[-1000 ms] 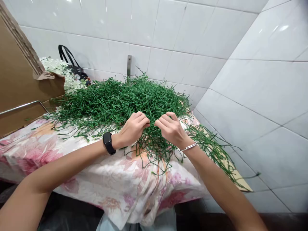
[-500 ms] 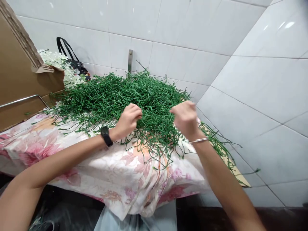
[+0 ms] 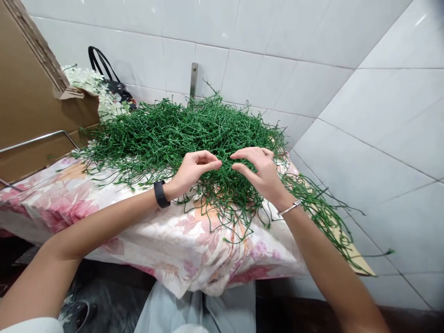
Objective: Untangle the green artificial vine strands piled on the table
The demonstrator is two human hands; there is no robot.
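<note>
A large tangled pile of thin green artificial stems (image 3: pixel 194 129) lies across the table. Over its front part, my left hand (image 3: pixel 196 169) has thumb and fingertips pinched together; whatever they hold is too small to make out against the green. Facing it from the right, my right hand (image 3: pixel 260 173) keeps its thumb and fingers apart, with nothing visible between them. A small gap separates the two hands' fingertips. Loose stems trail from the pile onto the floral tablecloth (image 3: pixel 145 240) below my hands.
Further stems (image 3: pixel 312 203) lie on a pale board (image 3: pixel 362 264) at the right. White artificial flowers (image 3: pixel 113 107), a dark bag (image 3: pixel 116 88) and a cardboard box (image 3: pixel 27 78) stand at the left. A metal bracket (image 3: pixel 193 81) rises before the tiled wall (image 3: pixel 263 32).
My right hand has gone from a closed fist to parted fingers and moved closer to my left. My left hand has shifted slightly right, now in a fingertip pinch. The view has tilted slightly.
</note>
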